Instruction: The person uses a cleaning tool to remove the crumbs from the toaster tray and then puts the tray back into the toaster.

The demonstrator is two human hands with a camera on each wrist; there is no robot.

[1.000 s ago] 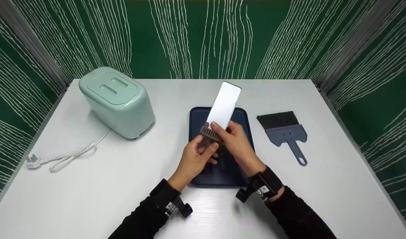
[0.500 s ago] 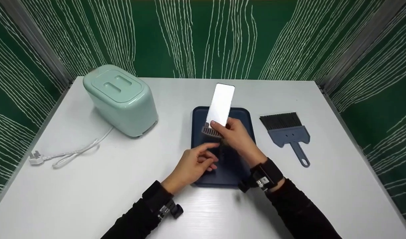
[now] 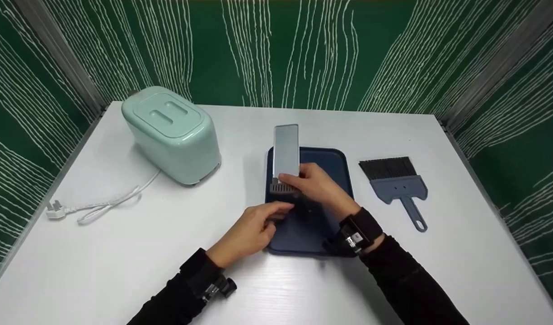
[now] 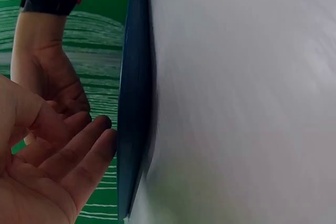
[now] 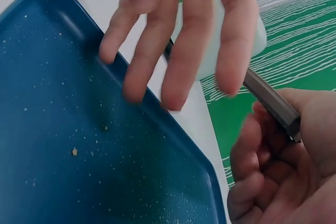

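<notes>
My right hand pinches a toaster crumb tray, a long shiny plate with a dark slotted end, above the dark blue serving tray. Its thumb lies on top and the fingers curl underneath, as the right wrist view shows. My left hand hovers just below the slotted end with its fingers loosely extended and nothing in them. In the right wrist view, the left fingers hang over the edge of the blue tray. A small crumb and pale specks lie on that tray.
A mint green toaster stands at the back left, its white cord and plug lying on the white table. To the right lies a blue-grey hand brush with black bristles. Green walls with white streaks enclose the table.
The left hand has let go of the slotted end and moved down and left. The crumb tray has swung from leaning right to nearly straight in the right hand.
</notes>
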